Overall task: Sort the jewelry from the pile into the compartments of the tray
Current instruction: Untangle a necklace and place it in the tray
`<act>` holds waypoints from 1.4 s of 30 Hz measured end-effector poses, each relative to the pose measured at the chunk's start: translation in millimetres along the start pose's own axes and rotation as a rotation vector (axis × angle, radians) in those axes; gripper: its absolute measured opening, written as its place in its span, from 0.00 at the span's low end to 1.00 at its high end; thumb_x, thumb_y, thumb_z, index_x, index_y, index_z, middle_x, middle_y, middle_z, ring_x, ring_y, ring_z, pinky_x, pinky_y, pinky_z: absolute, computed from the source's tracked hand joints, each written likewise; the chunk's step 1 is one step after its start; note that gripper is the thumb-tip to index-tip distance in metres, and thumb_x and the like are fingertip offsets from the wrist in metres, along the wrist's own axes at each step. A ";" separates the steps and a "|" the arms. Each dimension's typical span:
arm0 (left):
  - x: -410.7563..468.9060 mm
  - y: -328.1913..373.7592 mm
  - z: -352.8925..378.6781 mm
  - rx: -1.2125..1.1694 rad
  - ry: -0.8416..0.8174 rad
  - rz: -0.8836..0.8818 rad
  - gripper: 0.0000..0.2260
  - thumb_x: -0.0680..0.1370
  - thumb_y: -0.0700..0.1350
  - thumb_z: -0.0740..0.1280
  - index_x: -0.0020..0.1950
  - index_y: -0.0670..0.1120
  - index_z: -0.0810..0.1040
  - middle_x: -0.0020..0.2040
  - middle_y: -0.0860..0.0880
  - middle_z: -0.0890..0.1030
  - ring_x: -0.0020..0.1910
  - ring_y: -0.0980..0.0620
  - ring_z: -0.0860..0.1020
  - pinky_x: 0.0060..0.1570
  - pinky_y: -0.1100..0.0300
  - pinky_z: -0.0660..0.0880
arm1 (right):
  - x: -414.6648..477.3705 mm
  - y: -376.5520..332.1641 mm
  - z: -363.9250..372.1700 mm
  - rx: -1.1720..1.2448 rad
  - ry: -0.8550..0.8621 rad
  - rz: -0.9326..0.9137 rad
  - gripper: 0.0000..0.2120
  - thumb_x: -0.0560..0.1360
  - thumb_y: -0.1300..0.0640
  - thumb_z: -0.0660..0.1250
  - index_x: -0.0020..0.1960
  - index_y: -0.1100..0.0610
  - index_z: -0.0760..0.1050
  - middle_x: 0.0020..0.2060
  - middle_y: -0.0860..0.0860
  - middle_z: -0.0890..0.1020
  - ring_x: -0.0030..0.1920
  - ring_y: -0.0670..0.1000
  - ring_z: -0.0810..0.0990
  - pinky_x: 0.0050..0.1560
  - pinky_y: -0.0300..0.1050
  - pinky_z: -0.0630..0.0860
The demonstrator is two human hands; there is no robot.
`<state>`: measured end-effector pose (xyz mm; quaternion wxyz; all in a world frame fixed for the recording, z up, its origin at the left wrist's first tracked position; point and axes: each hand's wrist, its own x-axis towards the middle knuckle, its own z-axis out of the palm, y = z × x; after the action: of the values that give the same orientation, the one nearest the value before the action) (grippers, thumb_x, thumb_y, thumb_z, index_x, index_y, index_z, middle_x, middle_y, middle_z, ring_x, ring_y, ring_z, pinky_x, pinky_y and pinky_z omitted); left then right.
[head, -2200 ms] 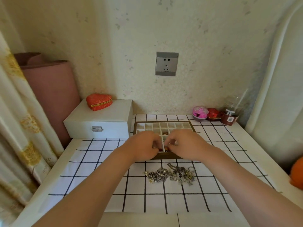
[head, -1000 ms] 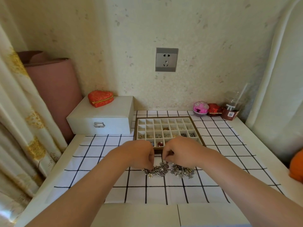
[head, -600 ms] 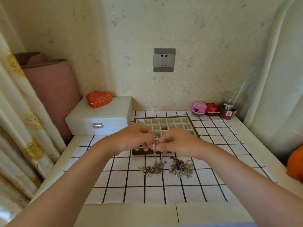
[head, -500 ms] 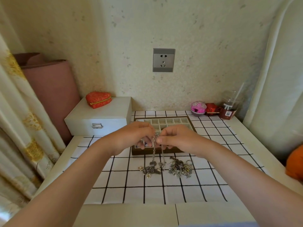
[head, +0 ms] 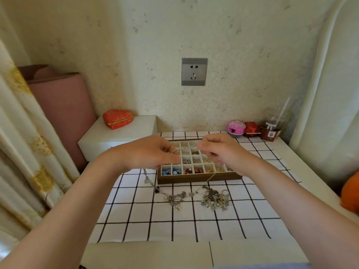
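Chain [head: 185, 148]: is held taut left-right over tray [head: 198, 179], tails trailing to pile [head: 213, 198]
Left hand [head: 149, 153]: clamped on chain's left end, at tray's left edge
Right hand [head: 219, 148]: clamped on right end, over tray's middle

You have no text, number or brand here that can be read. The only printed thing is a small white label [head: 271, 134] on the brown sleeve of the plastic drink cup [head: 274, 121] at the back right; it carries a dark, code-like square, too small and blurred to make out.
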<state>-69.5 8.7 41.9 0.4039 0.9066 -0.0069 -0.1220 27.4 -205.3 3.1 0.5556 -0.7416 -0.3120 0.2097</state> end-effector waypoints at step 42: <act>42.0 -12.7 4.1 0.157 0.594 -0.083 0.07 0.79 0.48 0.66 0.47 0.48 0.81 0.42 0.51 0.82 0.44 0.50 0.80 0.40 0.60 0.73 | 36.8 -95.5 -8.3 -0.469 0.347 -0.270 0.09 0.81 0.55 0.64 0.47 0.57 0.81 0.36 0.50 0.81 0.27 0.47 0.80 0.27 0.42 0.76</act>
<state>-30.8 9.5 20.8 0.3117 0.9305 0.1391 0.1331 37.3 -167.4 98.0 0.4374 -0.8261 -0.3478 -0.0730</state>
